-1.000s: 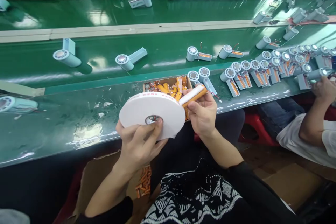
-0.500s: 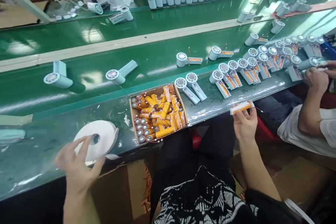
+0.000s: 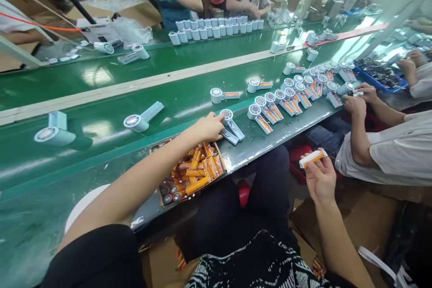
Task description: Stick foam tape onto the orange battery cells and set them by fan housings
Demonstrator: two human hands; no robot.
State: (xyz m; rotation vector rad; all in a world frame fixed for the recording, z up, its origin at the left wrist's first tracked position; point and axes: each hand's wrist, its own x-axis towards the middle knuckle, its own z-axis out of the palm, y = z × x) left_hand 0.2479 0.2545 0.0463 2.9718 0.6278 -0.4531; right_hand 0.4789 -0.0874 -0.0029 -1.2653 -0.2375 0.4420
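My left hand (image 3: pixel 212 128) reaches across the box to two pale-blue handheld fan housings. Its fingers are closed around the round head of the nearer fan housing (image 3: pixel 230 137), which they mostly hide; the open handle sticks out toward me. Right beside it lies the second fan housing (image 3: pixel 237 129). Off the table's front edge, my right hand (image 3: pixel 320 177) holds an orange battery (image 3: pixel 313 157) between thumb and fingers, a white strip along its upper side. Beneath my left forearm is a cardboard box (image 3: pixel 221 157) full of orange batteries. That forearm partly covers a white tape roll (image 3: pixel 81 204).
Fan housings with orange batteries in their handles (image 3: pixel 261 119) stand in rows to the right. More housings (image 3: pixel 137 122) lie on the green belt (image 3: pixel 182 99). A co-worker's hands (image 3: pixel 356 101) work at the right, near a blue tray (image 3: pixel 381 85). Other people sit across the belt.
My left hand has moved from the tape roll, rightward over the battery box, onto the nearer fan housing. My right hand still holds the battery. The view has tilted up and turned right.
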